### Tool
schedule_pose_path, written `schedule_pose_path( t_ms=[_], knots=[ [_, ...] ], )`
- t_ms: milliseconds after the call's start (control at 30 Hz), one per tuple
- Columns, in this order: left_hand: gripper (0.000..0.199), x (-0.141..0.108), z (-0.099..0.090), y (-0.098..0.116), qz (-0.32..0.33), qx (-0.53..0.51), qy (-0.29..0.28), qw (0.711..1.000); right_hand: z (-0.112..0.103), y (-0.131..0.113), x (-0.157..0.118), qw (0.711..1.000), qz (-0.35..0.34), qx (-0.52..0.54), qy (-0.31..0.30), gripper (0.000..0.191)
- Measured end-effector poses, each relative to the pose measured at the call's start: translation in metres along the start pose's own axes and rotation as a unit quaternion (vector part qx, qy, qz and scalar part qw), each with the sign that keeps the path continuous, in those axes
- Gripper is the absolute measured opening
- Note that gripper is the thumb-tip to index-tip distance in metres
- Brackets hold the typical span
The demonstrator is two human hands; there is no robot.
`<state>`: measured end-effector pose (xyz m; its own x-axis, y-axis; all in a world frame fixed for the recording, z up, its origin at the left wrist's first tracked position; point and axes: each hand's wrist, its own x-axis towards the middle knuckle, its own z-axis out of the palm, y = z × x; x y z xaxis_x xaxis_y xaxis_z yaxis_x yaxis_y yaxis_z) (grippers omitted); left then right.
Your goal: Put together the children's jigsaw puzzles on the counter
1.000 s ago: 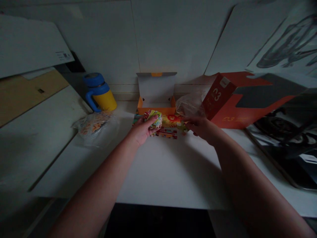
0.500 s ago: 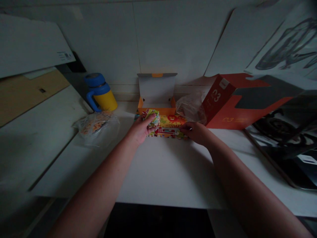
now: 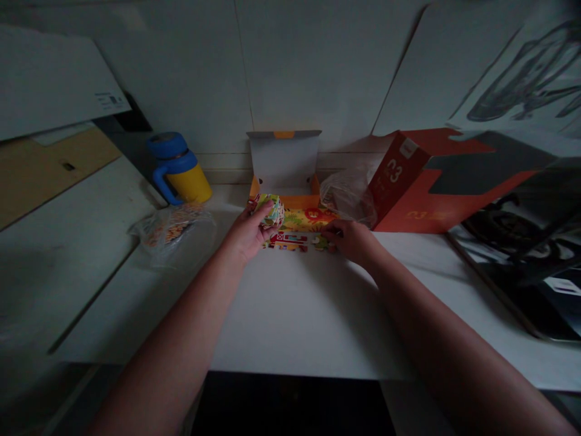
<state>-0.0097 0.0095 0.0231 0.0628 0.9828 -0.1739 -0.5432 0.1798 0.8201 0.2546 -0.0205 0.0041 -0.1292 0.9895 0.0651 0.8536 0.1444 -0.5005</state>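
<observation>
My left hand [image 3: 247, 235] grips a stack of brightly printed puzzle pieces [image 3: 274, 212], thumb on top and fingers underneath. Just right of it, a red-and-white printed puzzle piece [image 3: 289, 238] lies on the white table. My right hand [image 3: 351, 239] is closed in a pinch at a green printed puzzle piece [image 3: 320, 242], low over the table, with its fingertips partly hiding the piece. Behind both hands lies a yellow printed panel [image 3: 313, 217] with a red lion on it, in front of an orange box [image 3: 295, 201] whose lid stands up.
A blue-and-yellow jug [image 3: 184, 175] and a plastic bag of small sticks [image 3: 175, 233] stand at the left. A crumpled clear bag [image 3: 347, 194] and a large red carton [image 3: 436, 188] sit at the right, beside a black stove [image 3: 540, 290]. The white table's [image 3: 295, 327] front edge is near me.
The view has shifted slightly. My left hand has moved a little left with the stack. A gap now shows between the red-and-white piece and the green piece at my right fingertips.
</observation>
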Motion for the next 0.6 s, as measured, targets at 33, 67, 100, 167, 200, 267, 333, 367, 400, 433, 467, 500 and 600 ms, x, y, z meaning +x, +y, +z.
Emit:
schedule_pose_path(
  t_ms=[33,67,100,167,200,267,333,367,400,433,467,500,600],
  knots=[
    [0.041,0.001,-0.002,0.004,0.006,-0.007,0.0,1.0,-0.002,0.002,0.0,1.0,0.003,-0.013,0.0,0.016],
    [0.038,0.003,-0.004,0.008,0.014,-0.016,0.002,1.0,-0.004,0.004,0.0,1.0,0.001,-0.025,0.0,0.017],
    [0.036,0.004,-0.006,0.013,0.024,-0.029,0.006,0.999,-0.005,0.006,0.0,0.999,-0.006,-0.034,-0.002,0.018],
    [0.032,0.007,-0.011,0.022,0.042,-0.051,0.016,0.998,-0.008,0.01,-0.002,0.998,-0.036,-0.046,-0.014,0.021],
    [0.03,0.008,-0.013,0.026,0.046,-0.059,0.019,0.997,-0.009,0.011,-0.003,0.997,-0.056,-0.051,-0.025,0.024],
    [0.027,0.009,-0.017,0.03,0.052,-0.071,0.031,0.996,-0.012,0.014,-0.005,0.992,-0.095,-0.059,-0.051,0.033],
    [0.024,0.01,-0.018,0.032,0.056,-0.078,0.041,0.995,-0.014,0.014,-0.007,0.989,-0.111,-0.066,-0.069,0.037],
    [0.023,0.01,-0.018,0.031,0.056,-0.079,0.044,0.994,-0.014,0.013,-0.008,0.989,-0.11,-0.069,-0.073,0.037],
    [0.023,0.01,-0.018,0.03,0.056,-0.078,0.044,0.994,-0.014,0.011,-0.008,0.989,-0.107,-0.073,-0.074,0.037],
    [0.023,0.01,-0.018,0.029,0.055,-0.076,0.043,0.995,-0.014,0.009,-0.009,0.989,-0.105,-0.076,-0.075,0.037],
    [0.023,0.01,-0.017,0.028,0.054,-0.073,0.04,0.995,-0.013,0.006,-0.009,0.989,-0.106,-0.077,-0.075,0.037],
    [0.023,0.009,-0.017,0.027,0.053,-0.07,0.036,0.995,-0.012,0.003,-0.009,0.988,-0.109,-0.076,-0.076,0.037],
    [0.024,0.009,-0.016,0.026,0.049,-0.067,0.027,0.996,-0.009,-0.004,-0.01,0.988,-0.11,-0.069,-0.079,0.037]
  ],
)
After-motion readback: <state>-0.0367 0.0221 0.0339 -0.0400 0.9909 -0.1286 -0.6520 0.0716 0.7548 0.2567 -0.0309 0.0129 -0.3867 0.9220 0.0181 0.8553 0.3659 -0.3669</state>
